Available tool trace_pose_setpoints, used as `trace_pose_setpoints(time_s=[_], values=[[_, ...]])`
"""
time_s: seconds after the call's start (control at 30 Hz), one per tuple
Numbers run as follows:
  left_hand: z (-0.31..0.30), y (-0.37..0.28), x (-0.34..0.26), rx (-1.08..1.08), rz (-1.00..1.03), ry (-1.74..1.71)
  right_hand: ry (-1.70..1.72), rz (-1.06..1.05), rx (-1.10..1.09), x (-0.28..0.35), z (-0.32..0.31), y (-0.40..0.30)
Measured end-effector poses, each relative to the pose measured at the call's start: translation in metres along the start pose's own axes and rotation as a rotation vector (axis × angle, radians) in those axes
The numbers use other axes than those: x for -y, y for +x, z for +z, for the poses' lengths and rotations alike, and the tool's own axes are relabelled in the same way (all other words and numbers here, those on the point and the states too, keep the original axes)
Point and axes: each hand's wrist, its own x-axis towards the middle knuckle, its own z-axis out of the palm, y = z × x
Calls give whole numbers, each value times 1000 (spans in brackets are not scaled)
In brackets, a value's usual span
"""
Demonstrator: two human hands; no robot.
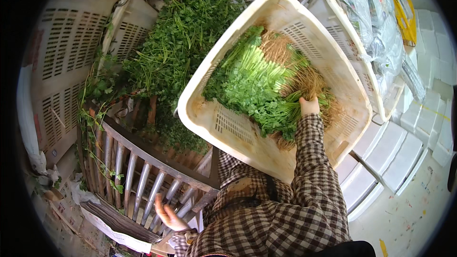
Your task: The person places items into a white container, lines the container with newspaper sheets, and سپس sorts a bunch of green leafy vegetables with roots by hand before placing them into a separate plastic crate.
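Note:
My right hand (309, 106) reaches into a large white plastic crate (214, 142) and grips a bunch of leafy greens (278, 112) near its roots. The fingers are partly hidden in the stems. More green bunches (246, 67) with pale stems and brown roots lie in the crate, leaves towards the left. My left hand (169, 214) is held in the air over the metal-barred rack (148, 171), palm up, fingers spread, holding nothing.
Loose greens (178, 35) are heaped left of the crate. Slotted white crates (75, 53) stand at the far left. Behind the crate is another crate (351, 39) with clear plastic bags (378, 25). White foam boxes (389, 153) sit at the right.

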Motion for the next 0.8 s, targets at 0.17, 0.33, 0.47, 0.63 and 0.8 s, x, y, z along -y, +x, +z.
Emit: trace_pose_setpoints(time_s=[0.17, 0.33, 0.47, 0.63, 0.8], values=[[6, 63, -95, -27, 196, -96, 397, 111, 20, -61, -27, -9], [143, 122, -215, 604, 625, 2, 896, 43, 75, -152, -15, 31], [330, 113, -227, 1125, 522, 98, 900, -87, 122, -146, -10, 33], [526, 39, -178, 1377, -100, 368, 762, -7, 214, -120, -23, 40], [584, 19, -122, 1286, -66, 217, 210, -505, 106, -73, -21, 57]])
